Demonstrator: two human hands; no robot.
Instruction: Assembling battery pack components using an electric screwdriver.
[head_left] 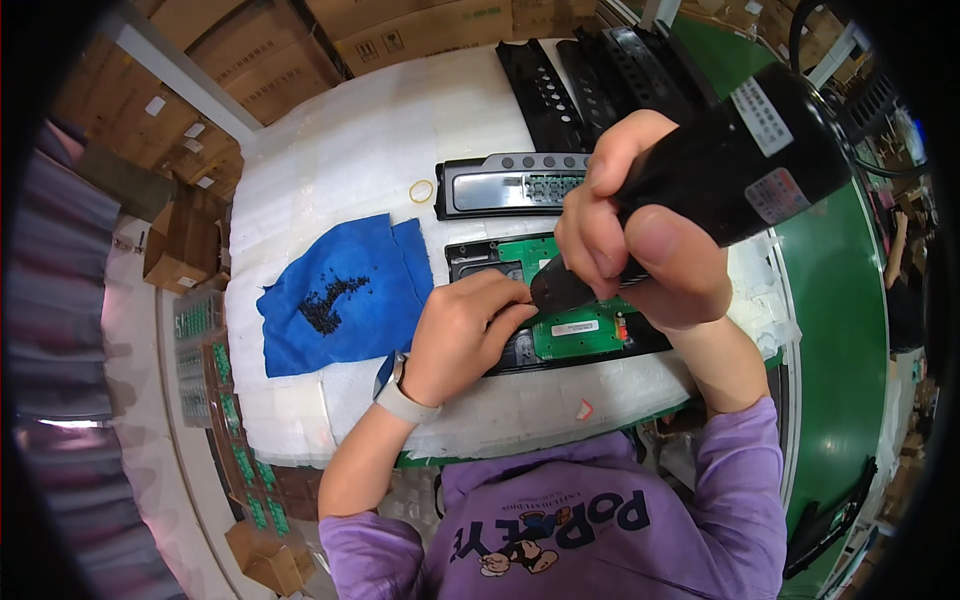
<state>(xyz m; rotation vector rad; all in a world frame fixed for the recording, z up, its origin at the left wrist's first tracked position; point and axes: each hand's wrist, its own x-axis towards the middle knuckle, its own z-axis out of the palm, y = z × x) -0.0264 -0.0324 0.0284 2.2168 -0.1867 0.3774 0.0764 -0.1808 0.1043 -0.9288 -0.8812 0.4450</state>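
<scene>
My right hand (665,250) is wrapped round a large black electric screwdriver (745,165), which slants down to the left. Its dark nose ends right by the fingertips of my left hand (460,335). Those left fingers are pinched together; what they hold, if anything, is too small and covered to make out. Beneath both hands lies a black plastic housing (470,255) with a green circuit board (560,345) in it. My hands and the screwdriver hide part of the board. To the left, a blue cloth (290,335) carries a pile of small black screws (322,308).
Behind the housing lies a black panel (485,188) with a row of round buttons. More black panels (545,95) are grouped at the back right. A yellow ring (421,191) rests on the white-covered table (330,130). Cardboard boxes (420,35) stand beyond its far edge.
</scene>
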